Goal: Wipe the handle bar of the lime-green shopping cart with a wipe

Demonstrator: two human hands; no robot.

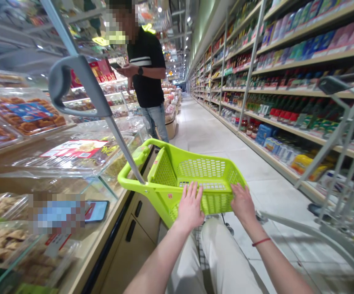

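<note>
Left hand (191, 206) and right hand (242, 203) both on the near rim of a lime-green perforated plastic shopping basket (161, 171), fingers (192, 192) spread and closed over the rim. Basket is just ahead of the person's legs, grey metal pull handle (82, 85) rising from it. Glass-fronted pastry display worktop (57, 159) close left; person in black T-shirt (146, 77) stands ahead beside it; stocked grocery shelves (287, 81) right.
</note>
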